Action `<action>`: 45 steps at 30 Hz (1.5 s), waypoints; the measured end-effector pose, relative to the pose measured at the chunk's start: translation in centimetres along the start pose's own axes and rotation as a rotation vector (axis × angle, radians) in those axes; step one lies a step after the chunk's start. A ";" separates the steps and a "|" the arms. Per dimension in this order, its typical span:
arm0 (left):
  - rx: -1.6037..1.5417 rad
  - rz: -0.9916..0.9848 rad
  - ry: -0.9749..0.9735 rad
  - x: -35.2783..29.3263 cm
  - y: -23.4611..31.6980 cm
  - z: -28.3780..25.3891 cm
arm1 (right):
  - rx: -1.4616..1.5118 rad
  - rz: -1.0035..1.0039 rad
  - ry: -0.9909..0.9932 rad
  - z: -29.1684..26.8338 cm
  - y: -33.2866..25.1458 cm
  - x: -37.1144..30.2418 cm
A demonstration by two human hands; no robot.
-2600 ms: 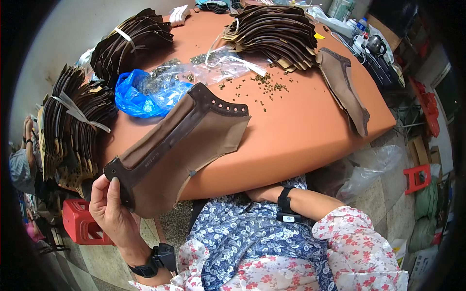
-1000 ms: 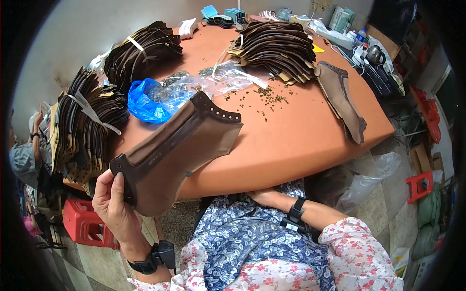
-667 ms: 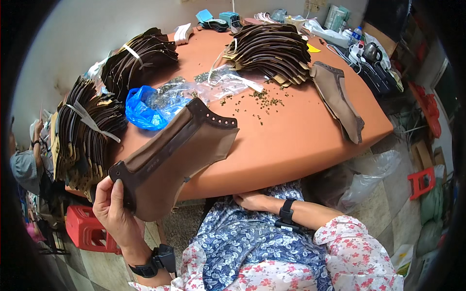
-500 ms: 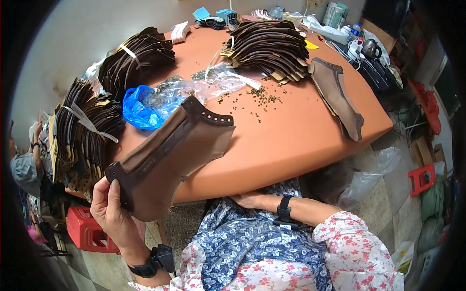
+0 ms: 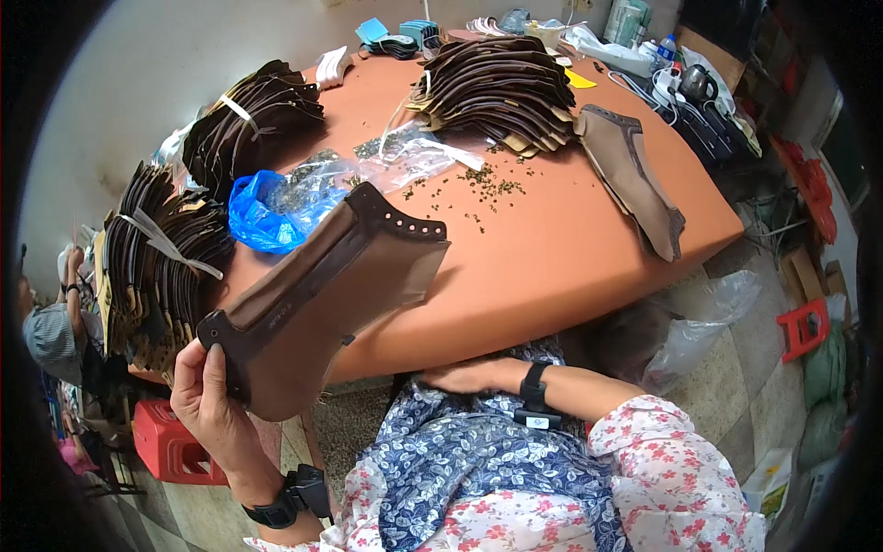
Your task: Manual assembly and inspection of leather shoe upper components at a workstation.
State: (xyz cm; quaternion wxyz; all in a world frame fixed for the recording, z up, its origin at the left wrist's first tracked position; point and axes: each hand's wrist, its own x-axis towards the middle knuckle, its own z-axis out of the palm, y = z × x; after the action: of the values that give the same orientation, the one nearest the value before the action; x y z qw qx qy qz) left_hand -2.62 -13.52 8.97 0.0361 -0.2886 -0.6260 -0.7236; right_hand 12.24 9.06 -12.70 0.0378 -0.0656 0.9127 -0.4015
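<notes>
My left hand point(image 5: 207, 391) pinches the lower left corner of a brown leather boot upper point(image 5: 322, 299), thumb in front. The upper slants up to the right over the table's near edge; a row of eyelets runs along its dark top band, and one hole sits near my thumb. My right hand point(image 5: 464, 375) lies palm down on the blue patterned apron point(image 5: 460, 460) at the table edge. Its fingers look stretched out, partly hidden, with no object seen in them. Another boot upper point(image 5: 630, 179) lies flat at the table's right.
Stacks of dark uppers stand at the back point(image 5: 497, 92), back left point(image 5: 253, 120) and left point(image 5: 161, 267). A blue plastic bag point(image 5: 262, 216) and loose small eyelets point(image 5: 487, 189) lie mid-table. Red stools point(image 5: 170, 442) stand on the floor. Another person point(image 5: 60, 331) is at far left.
My right hand has slid slightly left along the apron, and more of it shows. The view has shifted a little; my left hand still holds the boot upper in nearly the same place.
</notes>
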 end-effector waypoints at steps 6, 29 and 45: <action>-0.013 -0.020 0.016 -0.2 -0.1 0.2 | -0.063 0.313 0.025 1.4 2.6 -0.8; 0.011 -0.027 0.026 0.5 -0.6 -0.5 | -0.111 0.357 0.104 0.3 3.7 -1.3; -0.071 -0.040 0.008 0.6 -0.8 0.4 | -0.371 0.682 0.463 -1.5 3.1 -12.6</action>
State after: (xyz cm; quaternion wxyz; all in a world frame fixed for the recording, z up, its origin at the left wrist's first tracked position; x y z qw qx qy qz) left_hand -3.34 -12.80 8.53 0.0141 -0.2742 -0.6055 -0.7470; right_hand 24.25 14.11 -13.79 -0.0497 0.3249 0.9230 -0.1999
